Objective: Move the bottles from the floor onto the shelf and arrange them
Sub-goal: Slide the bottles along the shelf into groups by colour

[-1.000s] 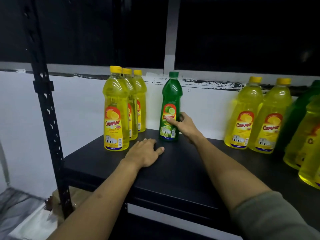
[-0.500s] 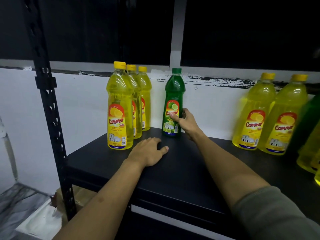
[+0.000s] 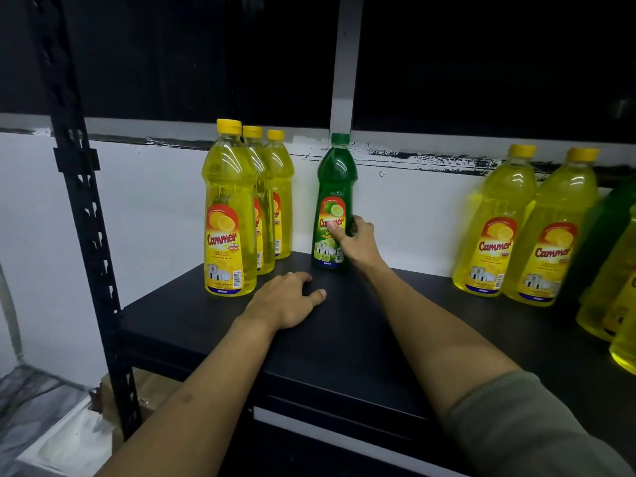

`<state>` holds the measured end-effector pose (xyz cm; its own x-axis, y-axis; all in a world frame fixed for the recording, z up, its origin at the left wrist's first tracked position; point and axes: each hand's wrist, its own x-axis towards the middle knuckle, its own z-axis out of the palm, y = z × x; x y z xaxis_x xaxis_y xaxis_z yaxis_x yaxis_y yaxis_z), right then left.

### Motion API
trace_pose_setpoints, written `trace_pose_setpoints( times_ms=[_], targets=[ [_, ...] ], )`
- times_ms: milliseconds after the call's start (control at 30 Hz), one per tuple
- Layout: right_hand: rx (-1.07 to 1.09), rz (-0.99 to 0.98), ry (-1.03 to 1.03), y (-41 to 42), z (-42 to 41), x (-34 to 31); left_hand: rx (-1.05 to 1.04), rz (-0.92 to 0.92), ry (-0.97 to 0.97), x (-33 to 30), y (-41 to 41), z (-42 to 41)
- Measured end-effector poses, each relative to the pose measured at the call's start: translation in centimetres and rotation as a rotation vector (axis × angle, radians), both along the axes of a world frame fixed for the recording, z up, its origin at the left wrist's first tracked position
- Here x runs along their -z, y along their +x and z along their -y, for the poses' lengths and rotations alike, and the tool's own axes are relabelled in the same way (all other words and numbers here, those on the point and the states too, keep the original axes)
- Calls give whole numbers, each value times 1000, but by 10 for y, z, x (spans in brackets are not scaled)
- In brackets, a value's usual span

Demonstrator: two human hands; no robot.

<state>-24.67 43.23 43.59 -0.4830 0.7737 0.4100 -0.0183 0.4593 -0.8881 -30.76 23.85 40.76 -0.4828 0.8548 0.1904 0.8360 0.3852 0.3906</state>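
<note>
Green Cammer lime bottle (image 3: pixel 333 204) upright at shelf (image 3: pixel 361 339) back edge, gripped by right hand (image 3: pixel 356 243). Left hand (image 3: pixel 287 299) flat, empty, fingers relaxed. Three yellow lemon bottles (image 3: pixel 230 215) lined up left; right-end cluster (image 3: pixel 526 228) apparently unsorted.

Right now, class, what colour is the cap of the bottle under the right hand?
Green, matching the bottle; the head view shows its cap clearly.
</note>
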Motion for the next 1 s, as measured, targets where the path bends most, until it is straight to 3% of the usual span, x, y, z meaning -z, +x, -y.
trace_pose_setpoints(
  times_ms=[100,433,533,700,800,1000],
  targets=[
    [-9,9,3,-14,-30,14,0,3,0,0,-1,0],
    [76,28,-1,9,10,2,-5,24,2,1,-2,-3],
    [158,243,35,25,14,12,-9,41,18,2,-4,-4],
    [274,859,316,61,33,18,-29,17,13,3,-3,-3],
    [264,924,334,93,56,20,-26,-49,20,-5,8,2],
    [235,849,430,200,108,29,57,-69,96,-16,47,19]
  ],
)
